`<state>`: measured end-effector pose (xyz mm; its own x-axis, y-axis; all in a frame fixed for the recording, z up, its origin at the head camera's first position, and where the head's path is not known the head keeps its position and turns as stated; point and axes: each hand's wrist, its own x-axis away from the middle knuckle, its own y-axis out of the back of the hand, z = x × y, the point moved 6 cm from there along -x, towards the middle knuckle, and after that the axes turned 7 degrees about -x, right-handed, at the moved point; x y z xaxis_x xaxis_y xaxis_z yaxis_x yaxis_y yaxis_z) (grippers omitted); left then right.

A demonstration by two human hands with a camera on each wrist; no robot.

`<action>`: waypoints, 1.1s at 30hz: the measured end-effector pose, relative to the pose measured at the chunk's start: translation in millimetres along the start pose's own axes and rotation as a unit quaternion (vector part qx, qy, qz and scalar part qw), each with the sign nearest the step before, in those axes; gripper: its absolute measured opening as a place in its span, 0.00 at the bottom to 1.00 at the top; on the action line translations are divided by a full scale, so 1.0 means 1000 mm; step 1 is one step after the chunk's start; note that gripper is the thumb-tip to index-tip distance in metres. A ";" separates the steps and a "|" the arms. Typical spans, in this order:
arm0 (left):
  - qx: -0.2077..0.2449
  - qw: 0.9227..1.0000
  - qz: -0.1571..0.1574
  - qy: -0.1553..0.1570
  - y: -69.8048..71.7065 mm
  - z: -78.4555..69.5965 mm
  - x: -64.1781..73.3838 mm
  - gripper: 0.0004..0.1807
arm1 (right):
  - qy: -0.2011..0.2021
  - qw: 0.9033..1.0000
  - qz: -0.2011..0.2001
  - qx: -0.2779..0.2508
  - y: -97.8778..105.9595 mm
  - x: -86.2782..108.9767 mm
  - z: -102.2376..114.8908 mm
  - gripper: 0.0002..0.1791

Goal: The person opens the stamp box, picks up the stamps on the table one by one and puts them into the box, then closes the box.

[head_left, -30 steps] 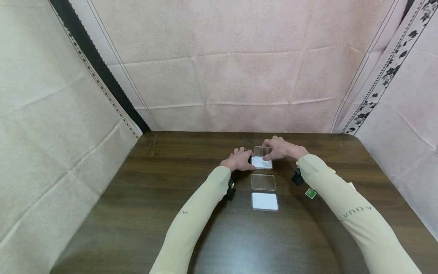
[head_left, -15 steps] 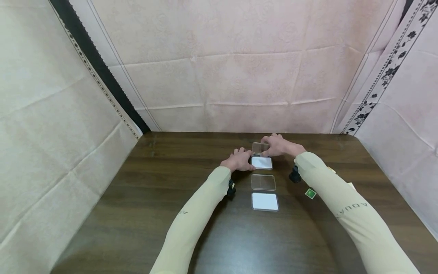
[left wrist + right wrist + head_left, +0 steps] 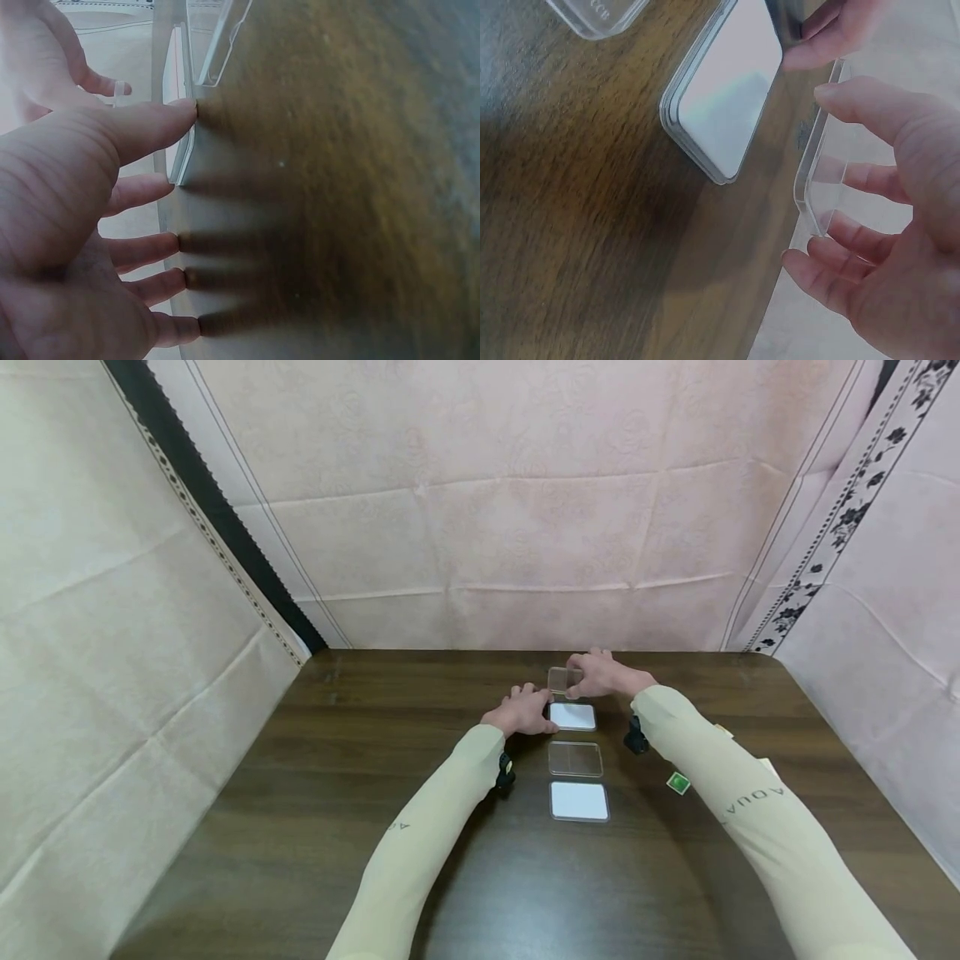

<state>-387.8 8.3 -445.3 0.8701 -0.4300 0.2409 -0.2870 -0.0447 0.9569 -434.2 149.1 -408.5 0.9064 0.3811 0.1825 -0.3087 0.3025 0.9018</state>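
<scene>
Near the far edge of the table, my right hand (image 3: 596, 675) holds a clear plastic lid (image 3: 557, 680) by its edges, thumb on one side and fingers on the other; in the right wrist view the lid (image 3: 804, 176) stands tilted. Just in front lies a shallow clear case with a white face (image 3: 572, 717). My left hand (image 3: 519, 710) is at this case's left side. Its thumb and index fingertips touch the case edge (image 3: 180, 154), while the other fingers rest extended on the table.
Closer to me lie a second clear lid (image 3: 575, 759) and a second white-faced case (image 3: 579, 802), in line with the first. A small green square (image 3: 678, 783) lies by my right sleeve, which partly hides other small pale pieces (image 3: 768, 767). Cloth (image 3: 525, 527) hangs behind the table.
My right hand has moved away and slightly left with the clear lid, from over the far white-faced case to beyond it. My left hand has stayed at the case.
</scene>
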 end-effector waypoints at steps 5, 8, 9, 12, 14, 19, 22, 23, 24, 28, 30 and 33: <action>0.004 1.000 -0.002 -0.004 0.000 -0.003 0.000 0.34 | -0.015 1.000 0.005 0.002 -0.002 -0.001 -0.005 0.36; 0.001 1.000 -0.001 -0.005 0.001 -0.004 0.001 0.34 | -0.020 1.000 0.011 0.006 -0.004 -0.003 -0.007 0.36; 0.000 1.000 0.000 -0.005 0.001 -0.004 0.001 0.35 | -0.020 1.000 0.014 0.009 -0.004 -0.004 -0.008 0.36; -0.001 1.000 -0.001 -0.005 0.002 -0.004 0.002 0.35 | -0.014 1.000 0.016 0.013 -0.005 -0.006 -0.006 0.35; -0.001 1.000 -0.002 -0.003 0.003 -0.003 0.002 0.35 | -0.010 1.000 0.017 0.018 -0.005 -0.006 -0.004 0.35; -0.002 1.000 -0.002 0.003 0.003 -0.002 0.002 0.34 | -0.025 0.999 0.029 0.018 -0.007 -0.010 -0.005 0.35; -0.001 1.000 0.001 0.005 0.001 -0.001 0.001 0.34 | -0.035 0.998 0.045 0.009 -0.012 -0.013 -0.008 0.35; 0.000 1.000 0.002 0.005 0.001 -0.001 0.002 0.34 | -0.034 0.998 0.050 0.008 -0.013 -0.014 -0.008 0.35; 0.000 1.000 0.002 0.006 0.000 -0.001 0.002 0.34 | -0.033 0.998 0.054 0.005 -0.014 -0.015 -0.008 0.35; 0.005 1.000 0.001 0.008 0.000 0.000 0.003 0.34 | -0.031 0.998 0.057 0.000 -0.016 -0.019 -0.008 0.35; 0.007 1.000 0.000 0.007 0.001 0.000 0.003 0.34 | -0.034 0.998 0.059 0.000 -0.017 -0.020 -0.007 0.35; 0.006 1.000 0.003 0.008 0.002 -0.001 0.003 0.34 | -0.039 0.997 0.064 0.001 -0.017 -0.021 -0.007 0.35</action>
<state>-385.2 7.2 -442.6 0.8749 -0.4154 0.2490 -0.2965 -0.0528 0.9536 -450.2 142.2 -430.6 0.8789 0.3480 0.3263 -0.4235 0.2545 0.8694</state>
